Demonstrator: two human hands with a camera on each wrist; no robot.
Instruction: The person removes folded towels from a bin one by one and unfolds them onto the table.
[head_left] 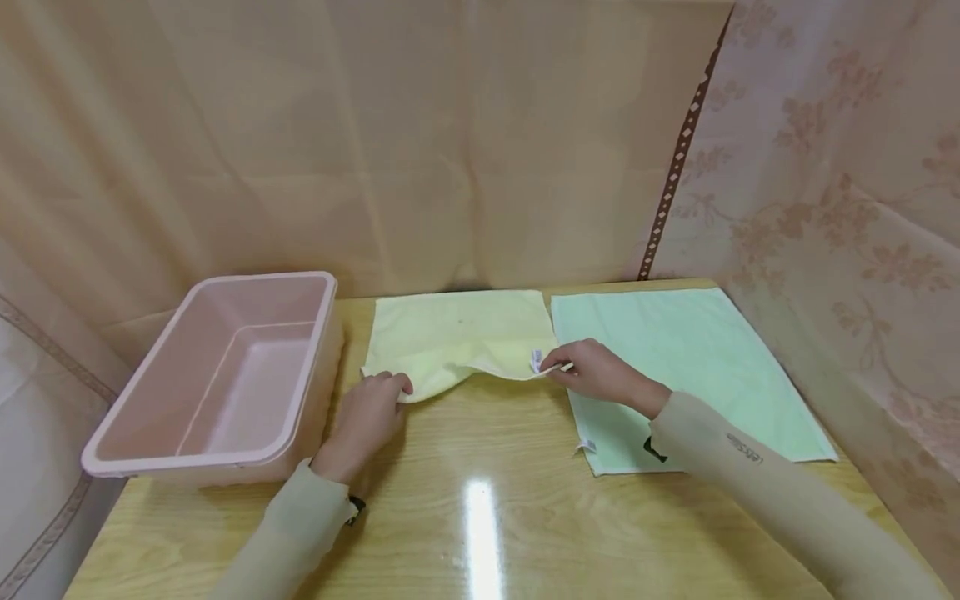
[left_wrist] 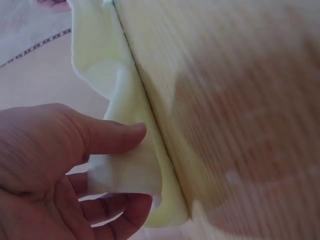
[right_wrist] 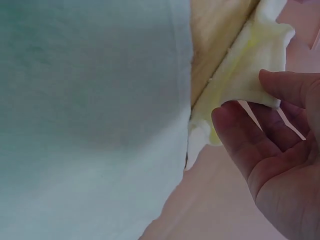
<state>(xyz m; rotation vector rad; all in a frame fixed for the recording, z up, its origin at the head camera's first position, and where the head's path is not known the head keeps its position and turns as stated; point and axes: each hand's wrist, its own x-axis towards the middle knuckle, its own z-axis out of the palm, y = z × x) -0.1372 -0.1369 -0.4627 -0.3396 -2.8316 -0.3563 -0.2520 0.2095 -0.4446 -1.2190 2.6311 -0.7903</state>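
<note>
A pale yellow towel [head_left: 461,321] lies at the back middle of the table, its near edge lifted in a wavy line. At that edge's left corner my left hand [head_left: 372,417] pinches the cloth; in the left wrist view the thumb of the left hand [left_wrist: 65,155] presses over it with fingers behind. My right hand [head_left: 600,372] pinches the right corner beside a small white label [head_left: 536,360]. The right wrist view shows the right hand [right_wrist: 280,145] with the yellow towel [right_wrist: 255,75] between thumb and fingers. A mint green towel [head_left: 675,358] lies flat under the right forearm.
A pink plastic basin [head_left: 315,400] stands on the left of the wooden table [head_left: 420,517]. Beige curtains [head_left: 420,142] hang behind the table's back edge, and a flowered cloth [head_left: 847,208] hangs along the right side. A label [head_left: 587,446] sticks out from the mint towel's near left corner.
</note>
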